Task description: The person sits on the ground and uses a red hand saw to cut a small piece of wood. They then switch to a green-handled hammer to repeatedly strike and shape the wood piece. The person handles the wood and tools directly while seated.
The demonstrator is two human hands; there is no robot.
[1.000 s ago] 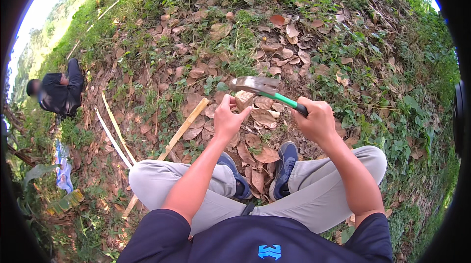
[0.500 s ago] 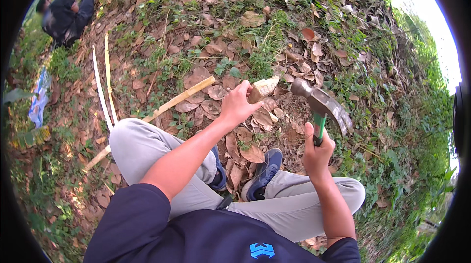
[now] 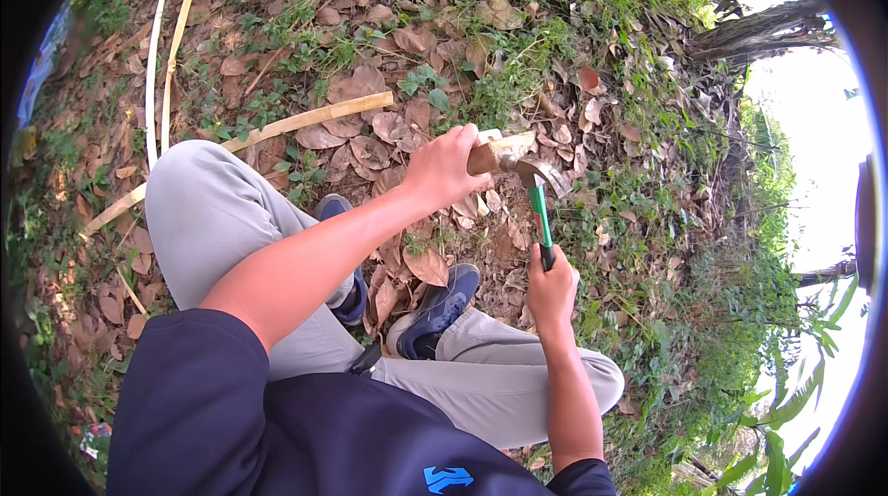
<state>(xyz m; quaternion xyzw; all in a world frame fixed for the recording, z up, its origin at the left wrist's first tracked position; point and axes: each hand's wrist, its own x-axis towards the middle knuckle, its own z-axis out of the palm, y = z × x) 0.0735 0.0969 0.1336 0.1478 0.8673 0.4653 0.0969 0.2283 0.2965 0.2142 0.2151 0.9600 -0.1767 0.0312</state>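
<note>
Left hand (image 3: 446, 167) is holding a block of wood (image 3: 482, 160) out front, over the leaf-strewn ground. Fingers are closing around its near end; the pale far end is sticking out past them to the right.

Right hand (image 3: 553, 291) is gripping a claw hammer (image 3: 540, 204) low on its green and black handle, fingers wrapping the dark grip. Handle is pointing up and slightly left in view. Head is sitting right at the block's right side, claw curving away to the right. Can't tell if the face is actually touching wood or just beside it. Both hands are staying clear of the ground.

Person is sitting with knees spread, wearing grey trousers (image 3: 217, 228) and a dark shirt (image 3: 185, 394). Blue shoes (image 3: 442, 309) are resting on the ground between the knees.

Left side: a thick wood strip (image 3: 305, 118) is lying diagonally, left knee hiding part of it. Past it, a whitish strip (image 3: 154, 70) and a yellowish strip (image 3: 179, 33) are lying side by side, running away from the knee. Dry leaves (image 3: 370, 153) are covering much of the soil, green weeds (image 3: 504, 89) mixing in. Upper right, a tree trunk (image 3: 754, 29) is showing near the rim.
</note>
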